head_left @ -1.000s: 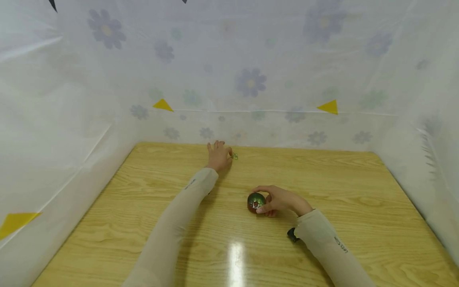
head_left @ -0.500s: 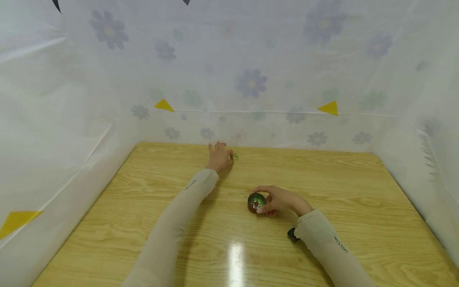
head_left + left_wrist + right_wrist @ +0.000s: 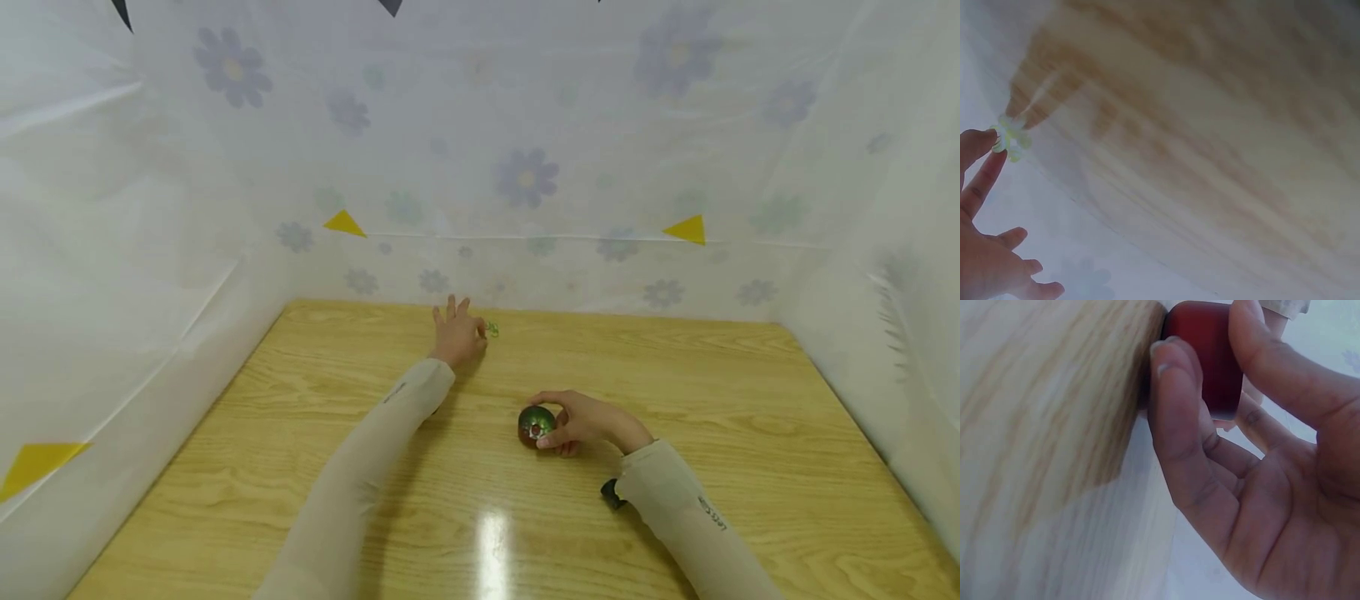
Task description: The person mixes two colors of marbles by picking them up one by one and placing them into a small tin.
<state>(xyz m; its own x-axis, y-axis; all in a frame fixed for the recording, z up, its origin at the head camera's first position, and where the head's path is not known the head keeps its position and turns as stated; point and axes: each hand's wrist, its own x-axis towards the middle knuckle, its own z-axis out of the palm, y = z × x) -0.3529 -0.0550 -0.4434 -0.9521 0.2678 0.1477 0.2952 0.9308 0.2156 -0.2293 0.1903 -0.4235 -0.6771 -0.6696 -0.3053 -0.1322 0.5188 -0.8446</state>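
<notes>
Near the far edge of the table, my left hand [image 3: 457,337] pinches a small clear yellow-green flower-shaped piece [image 3: 492,329] between thumb and index fingertip. The other fingers spread away from it. In the left wrist view the translucent flower piece [image 3: 1011,139] sits right at those two tips. Closer in and to the right, my right hand [image 3: 581,421] grips a round, shiny thing [image 3: 534,423], dark green above and reddish below, with a red spot and pale marks. Seen from the right wrist, the round thing [image 3: 1204,353] shows a smooth dark red side between thumb and fingers.
Both hands work over a glossy wood-grain table [image 3: 675,500]. Whitish flower-print sheeting [image 3: 570,150] walls it at the back and both sides. Yellow triangles [image 3: 686,229] mark the sheeting. A small black object [image 3: 612,493] shows at the right cuff.
The left hand shifts very slightly, its raised fingers spreading a little more, with the flower piece still at its fingertips. The right hand and the round thing stay in place.
</notes>
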